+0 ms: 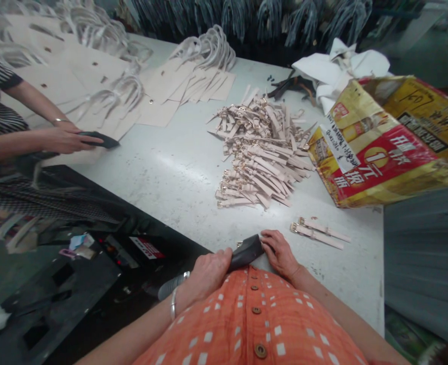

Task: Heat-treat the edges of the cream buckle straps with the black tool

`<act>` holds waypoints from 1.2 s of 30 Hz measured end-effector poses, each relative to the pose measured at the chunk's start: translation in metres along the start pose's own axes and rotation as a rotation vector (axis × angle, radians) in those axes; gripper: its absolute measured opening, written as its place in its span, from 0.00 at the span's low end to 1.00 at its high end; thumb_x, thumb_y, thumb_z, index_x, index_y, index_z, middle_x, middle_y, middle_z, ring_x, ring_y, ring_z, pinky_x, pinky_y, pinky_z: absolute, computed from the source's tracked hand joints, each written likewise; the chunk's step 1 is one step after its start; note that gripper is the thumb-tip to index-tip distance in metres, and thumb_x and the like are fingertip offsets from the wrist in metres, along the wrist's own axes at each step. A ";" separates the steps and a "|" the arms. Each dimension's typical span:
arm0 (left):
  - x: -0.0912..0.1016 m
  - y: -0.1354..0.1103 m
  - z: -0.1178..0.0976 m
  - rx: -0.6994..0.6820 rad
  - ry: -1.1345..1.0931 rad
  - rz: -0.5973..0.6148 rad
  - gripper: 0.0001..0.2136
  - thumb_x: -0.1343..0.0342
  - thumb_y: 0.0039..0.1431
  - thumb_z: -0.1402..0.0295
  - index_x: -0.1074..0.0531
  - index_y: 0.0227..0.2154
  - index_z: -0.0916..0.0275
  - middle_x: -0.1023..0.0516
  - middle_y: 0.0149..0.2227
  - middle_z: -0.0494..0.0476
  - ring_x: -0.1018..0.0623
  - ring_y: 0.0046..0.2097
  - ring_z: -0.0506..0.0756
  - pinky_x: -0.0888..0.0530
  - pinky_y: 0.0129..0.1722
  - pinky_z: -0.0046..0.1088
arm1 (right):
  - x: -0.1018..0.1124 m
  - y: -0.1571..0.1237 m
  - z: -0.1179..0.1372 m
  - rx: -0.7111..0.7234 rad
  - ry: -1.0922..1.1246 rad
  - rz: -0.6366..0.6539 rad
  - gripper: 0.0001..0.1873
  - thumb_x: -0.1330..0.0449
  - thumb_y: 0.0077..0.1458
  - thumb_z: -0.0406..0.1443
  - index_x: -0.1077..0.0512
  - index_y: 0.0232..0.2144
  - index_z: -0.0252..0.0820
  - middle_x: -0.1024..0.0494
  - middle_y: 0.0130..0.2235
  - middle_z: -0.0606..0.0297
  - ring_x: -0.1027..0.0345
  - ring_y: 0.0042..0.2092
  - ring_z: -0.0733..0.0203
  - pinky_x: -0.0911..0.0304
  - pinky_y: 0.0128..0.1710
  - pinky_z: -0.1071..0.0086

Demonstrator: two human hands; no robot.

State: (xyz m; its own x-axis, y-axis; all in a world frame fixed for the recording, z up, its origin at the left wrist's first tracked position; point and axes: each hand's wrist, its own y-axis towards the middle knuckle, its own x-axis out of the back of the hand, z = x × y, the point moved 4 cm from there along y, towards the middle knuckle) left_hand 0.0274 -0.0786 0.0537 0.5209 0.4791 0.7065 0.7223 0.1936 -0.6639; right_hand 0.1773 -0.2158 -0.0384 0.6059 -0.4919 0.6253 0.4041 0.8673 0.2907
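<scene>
1. Reaching in from the far left, a co-worker's hand point(66, 139) in a striped sleeve presses a dark flat piece point(98, 140) against the white table point(171, 172), well apart from the person's own hands.
2. Beyond that hand lie flat beige panels point(75, 76) with looped pale handles point(212, 48), spread toward the far edge of the table.
3. Below the table's left edge sits a dark machine point(133, 248) with a red-and-white label, just beside the left hand.
4. The left hand point(209, 271), a bangle on its wrist, has its fingers curled shut over one end of a dark folded strap piece point(247, 251) at the near edge of the table, against the orange dotted shirt.
5. The right hand point(281, 253) lies on the other end of the same dark piece, fingers bent and pressed down on it; whether the thumb grips underneath cannot be told.
6. Just beyond the right fingertips lie two beige buckle straps point(317, 232), side by side and apart from the hand.
7. Farther out, past both hands, sits a loose heap of beige buckle straps point(260, 152); nothing stands between it and the fingers.
8. To the right of the heap a torn yellow-and-red printed carton point(383, 147) lies on its side, with white cloth point(338, 68) behind it.
</scene>
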 end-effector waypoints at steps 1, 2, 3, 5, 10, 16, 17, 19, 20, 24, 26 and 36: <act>0.001 0.000 0.001 0.000 0.003 -0.002 0.08 0.59 0.58 0.65 0.40 0.39 0.60 0.26 0.40 0.62 0.24 0.40 0.60 0.31 0.34 0.35 | 0.000 0.000 -0.001 0.002 0.000 -0.003 0.12 0.49 0.58 0.31 0.31 0.43 0.45 0.30 0.45 0.56 0.36 0.46 0.56 0.36 0.45 0.56; 0.001 -0.001 0.002 -0.003 0.001 -0.002 0.08 0.59 0.59 0.64 0.40 0.39 0.60 0.26 0.40 0.62 0.24 0.40 0.60 0.31 0.35 0.34 | -0.001 0.000 -0.002 0.003 0.000 -0.007 0.12 0.50 0.58 0.31 0.31 0.43 0.45 0.30 0.44 0.56 0.36 0.46 0.56 0.36 0.44 0.56; 0.001 -0.002 0.005 0.000 -0.001 0.000 0.09 0.58 0.59 0.63 0.40 0.38 0.60 0.26 0.40 0.62 0.24 0.40 0.59 0.31 0.35 0.34 | -0.002 -0.001 -0.003 0.003 -0.001 -0.010 0.12 0.50 0.58 0.31 0.31 0.43 0.45 0.29 0.44 0.56 0.36 0.46 0.56 0.36 0.44 0.56; 0.001 -0.005 0.010 -0.006 -0.008 0.000 0.10 0.59 0.59 0.61 0.39 0.38 0.60 0.26 0.40 0.61 0.24 0.40 0.59 0.31 0.35 0.33 | -0.003 -0.002 -0.005 -0.001 0.000 -0.014 0.12 0.49 0.57 0.30 0.31 0.43 0.44 0.29 0.44 0.56 0.36 0.46 0.56 0.36 0.45 0.56; 0.000 -0.001 0.008 -0.004 0.018 0.026 0.09 0.60 0.60 0.63 0.39 0.39 0.60 0.25 0.39 0.61 0.23 0.39 0.60 0.30 0.34 0.34 | -0.003 -0.002 -0.005 -0.021 0.007 -0.026 0.12 0.49 0.57 0.31 0.31 0.43 0.44 0.29 0.44 0.56 0.36 0.46 0.55 0.36 0.45 0.56; 0.005 0.013 0.007 -0.019 -0.023 -0.026 0.09 0.54 0.57 0.61 0.39 0.38 0.59 0.25 0.39 0.59 0.24 0.41 0.59 0.31 0.35 0.31 | -0.001 0.000 -0.002 -0.058 0.002 -0.041 0.13 0.50 0.58 0.31 0.31 0.44 0.43 0.29 0.43 0.56 0.36 0.45 0.55 0.35 0.45 0.56; 0.006 0.013 0.011 -0.009 -0.036 -0.029 0.10 0.53 0.57 0.60 0.39 0.37 0.59 0.25 0.39 0.58 0.24 0.40 0.58 0.31 0.34 0.30 | 0.000 0.000 -0.001 -0.064 -0.002 -0.039 0.13 0.50 0.58 0.32 0.31 0.43 0.43 0.29 0.44 0.56 0.36 0.45 0.55 0.35 0.45 0.56; 0.008 0.009 0.023 0.038 -0.045 -0.040 0.10 0.54 0.57 0.58 0.39 0.37 0.59 0.24 0.37 0.58 0.23 0.39 0.58 0.32 0.34 0.29 | 0.000 0.000 -0.001 -0.072 -0.009 -0.033 0.12 0.50 0.57 0.32 0.31 0.43 0.43 0.29 0.44 0.55 0.36 0.45 0.55 0.35 0.45 0.56; 0.008 0.007 0.030 0.066 -0.045 -0.044 0.11 0.55 0.58 0.58 0.38 0.37 0.59 0.24 0.36 0.58 0.23 0.38 0.58 0.32 0.33 0.29 | 0.000 0.000 0.000 -0.076 -0.014 -0.030 0.12 0.49 0.57 0.32 0.31 0.43 0.43 0.29 0.44 0.55 0.36 0.46 0.55 0.35 0.45 0.56; 0.002 -0.006 0.054 0.096 -0.072 0.011 0.13 0.57 0.58 0.55 0.37 0.37 0.58 0.24 0.35 0.57 0.24 0.37 0.58 0.33 0.33 0.29 | 0.000 -0.001 0.000 -0.093 -0.035 -0.018 0.13 0.49 0.57 0.32 0.32 0.45 0.44 0.29 0.45 0.55 0.36 0.46 0.54 0.36 0.45 0.55; 0.000 -0.009 0.060 0.040 -0.123 0.031 0.13 0.57 0.58 0.55 0.37 0.37 0.57 0.25 0.36 0.56 0.24 0.38 0.56 0.33 0.34 0.29 | -0.001 -0.002 0.000 -0.100 -0.049 -0.006 0.14 0.49 0.57 0.32 0.33 0.45 0.44 0.30 0.46 0.55 0.36 0.46 0.54 0.36 0.45 0.54; 0.013 0.027 0.063 -0.154 -0.150 0.162 0.07 0.60 0.60 0.65 0.39 0.37 0.58 0.25 0.39 0.59 0.24 0.40 0.57 0.32 0.34 0.31 | -0.005 -0.005 0.003 -0.118 -0.160 0.058 0.17 0.50 0.56 0.30 0.35 0.48 0.43 0.32 0.48 0.53 0.37 0.48 0.53 0.37 0.47 0.52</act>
State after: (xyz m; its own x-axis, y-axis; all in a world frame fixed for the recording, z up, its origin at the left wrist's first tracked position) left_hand 0.0254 -0.0130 0.0293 0.5707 0.6169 0.5419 0.7013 -0.0229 -0.7125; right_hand 0.1705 -0.2174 -0.0403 0.5174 -0.4150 0.7483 0.4553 0.8740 0.1698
